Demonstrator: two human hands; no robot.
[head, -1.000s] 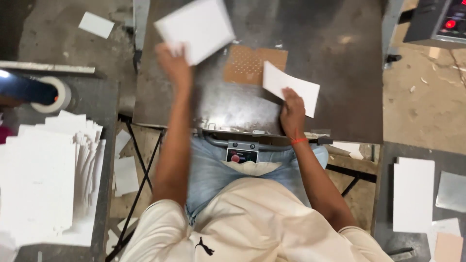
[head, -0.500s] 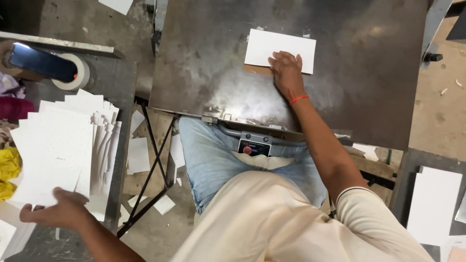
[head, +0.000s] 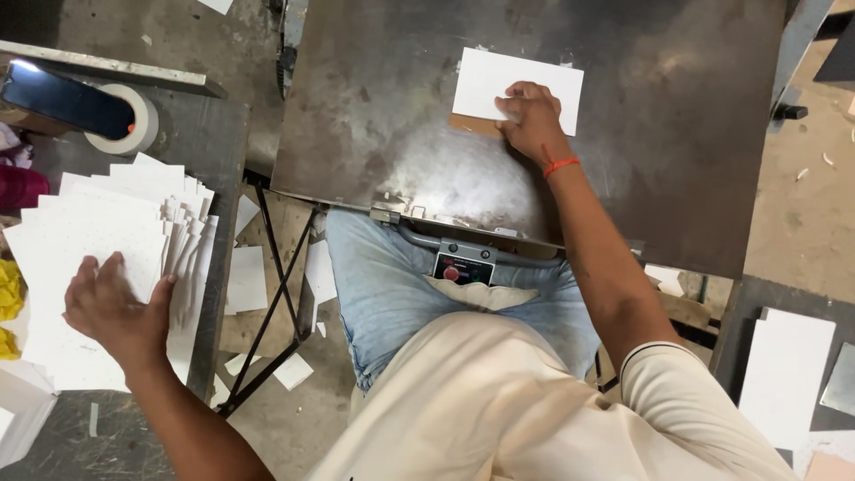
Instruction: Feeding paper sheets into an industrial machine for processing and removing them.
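Head view: seated at metal counter [head: 677, 178].
Right hand [head: 532, 120]: flat, pressing white card [head: 499, 85], as half a second ago.
Left hand [head: 116, 307]: now lowered, open-palmed onto white sheet stack [head: 89, 232], grasping nothing.

Tape roll [head: 125, 120] and dark phone [head: 62, 96] at far left.

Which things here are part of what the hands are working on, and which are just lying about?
In hand:
- white card under the right hand, on the metal plate
- brown card beneath it
- stack of white cards under the left hand

Lying about:
- tape roll
- paper scraps on the floor
- white sheets at right
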